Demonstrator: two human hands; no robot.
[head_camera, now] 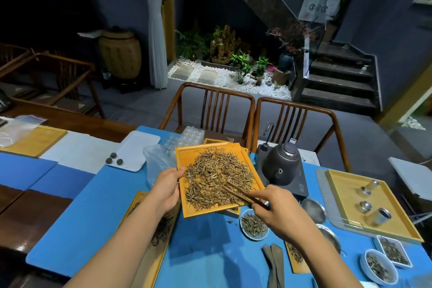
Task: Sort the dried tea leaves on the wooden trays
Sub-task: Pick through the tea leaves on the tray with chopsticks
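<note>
The person's right hand point(278, 211) pinches a pair of dark wooden chopsticks point(243, 195), and their tips poke into the pile of dried tea leaves point(216, 176) on the wooden tray point(187, 210). The left hand point(164, 190) grips the left edge of that same tray, with the thumb on top of the rim, and the tray looks lifted and tilted above the blue table mat point(93, 217). The brown, thin leaves cover most of the tray. Just under the near right corner of the tray sits a small round dish point(253, 224) with more tea leaves in it. Under the left arm, near the tray's left side, lies a second wooden tray point(154, 262) with a few dark leaves. To the right of the held tray stands a dark kettle point(281, 166) on a flat black base. Farther right of the tray is a big pale tray point(346, 206) with small shiny jars point(364, 207) on it. Nearer to the person and to the right, two more white bowls point(378, 266) hold tea leaves. To the left of the held tray lies a white plate point(136, 149) with three small dark balls point(113, 158) on it, and a clear plastic bag point(156, 163) sits between that plate and the tray. Behind the tray stand two wooden chairs point(210, 110).
</note>
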